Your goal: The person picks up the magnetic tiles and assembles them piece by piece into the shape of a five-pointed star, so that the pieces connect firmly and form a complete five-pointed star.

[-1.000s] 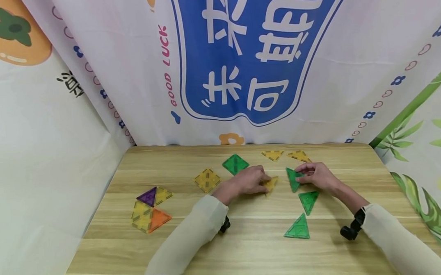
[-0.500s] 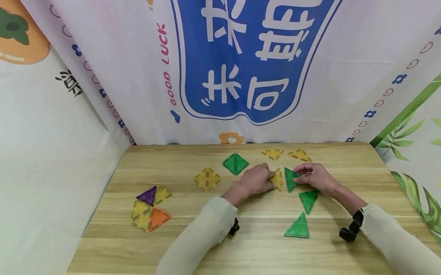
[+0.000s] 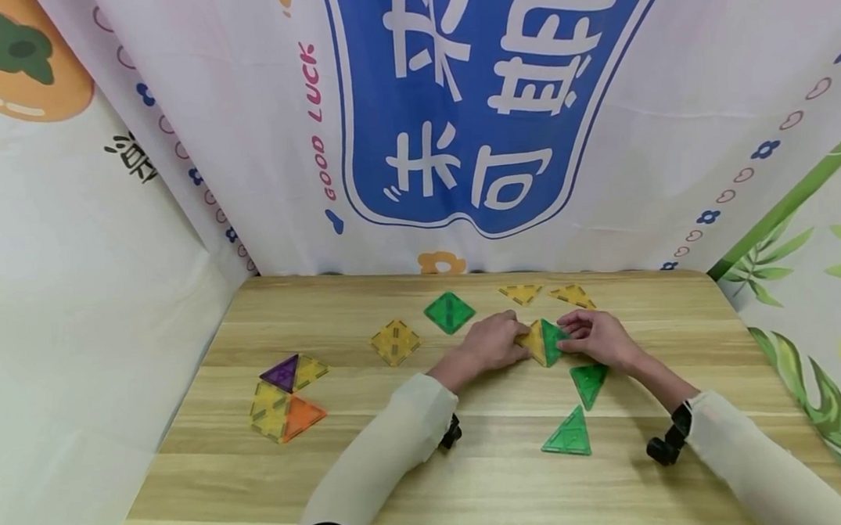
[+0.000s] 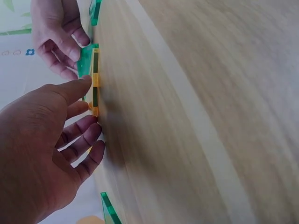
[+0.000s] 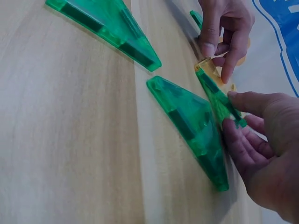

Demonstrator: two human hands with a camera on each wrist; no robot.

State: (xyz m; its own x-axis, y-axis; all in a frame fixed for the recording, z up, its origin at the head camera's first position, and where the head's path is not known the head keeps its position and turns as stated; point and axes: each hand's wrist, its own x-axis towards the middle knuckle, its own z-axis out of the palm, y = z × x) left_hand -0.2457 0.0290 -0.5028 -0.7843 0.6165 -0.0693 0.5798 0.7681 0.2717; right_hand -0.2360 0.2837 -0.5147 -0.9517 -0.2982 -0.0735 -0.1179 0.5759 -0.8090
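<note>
A big pale cloth [image 3: 261,168] hangs at the back, with a blue patch [image 3: 453,194] and white writing on it; in front of it is a wide wooden table [image 3: 473,487]; two arms in cream sleeves [image 3: 388,428] reach over it; the left hand [image 3: 493,342] and the right hand [image 3: 600,339] are close but apart, past the table's middle; the left hand pinches a yellow triangle [image 3: 536,340], and the right hand pinches a green triangle [image 3: 549,343]; these two triangles touch, long side to long side, between the hands, and look like one diamond; I cannot tell if they lie quite flat.

Farther left are a green diamond [image 3: 449,313] and a yellow diamond [image 3: 396,343], well apart from the held pair; near the table's left side, a yellow piece [image 3: 269,414] sits beside an orange triangle [image 3: 302,417], and a purple triangle [image 3: 281,374] sits beside a small yellow triangle [image 3: 309,372]; two loose green triangles [image 3: 570,434] lie on the near side of the right hand; two thin yellow triangles [image 3: 520,294] lie near the back edge.
</note>
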